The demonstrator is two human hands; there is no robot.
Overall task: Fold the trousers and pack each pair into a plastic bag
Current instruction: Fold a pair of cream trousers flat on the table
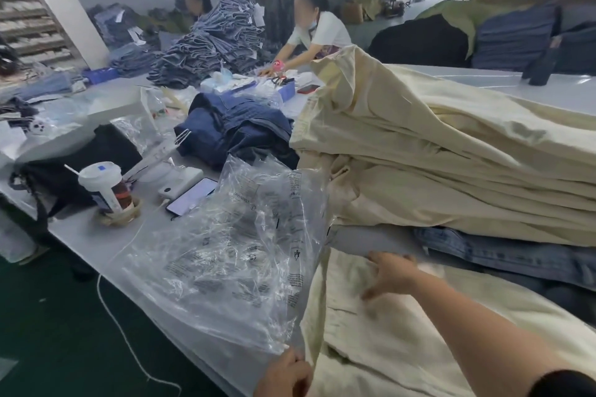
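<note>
A pair of cream trousers (387,342) lies on the table in front of me. My left hand (285,375) grips its near left edge together with the rim of a clear printed plastic bag (232,255), which stands crumpled to the left. My right hand (387,274) reaches across with spread fingers and presses on the far end of the cream cloth. A tall stack of cream trousers (451,164) rises just behind, resting on folded blue jeans (516,255).
Left of the bag lie a phone (192,196), a white power bank (180,177), a lidded drink cup (104,187) and a black bag (84,158). Dark blue jeans (235,129) lie mid-table. Two people work at denim piles (219,39) beyond. The table edge (106,245) drops to green floor.
</note>
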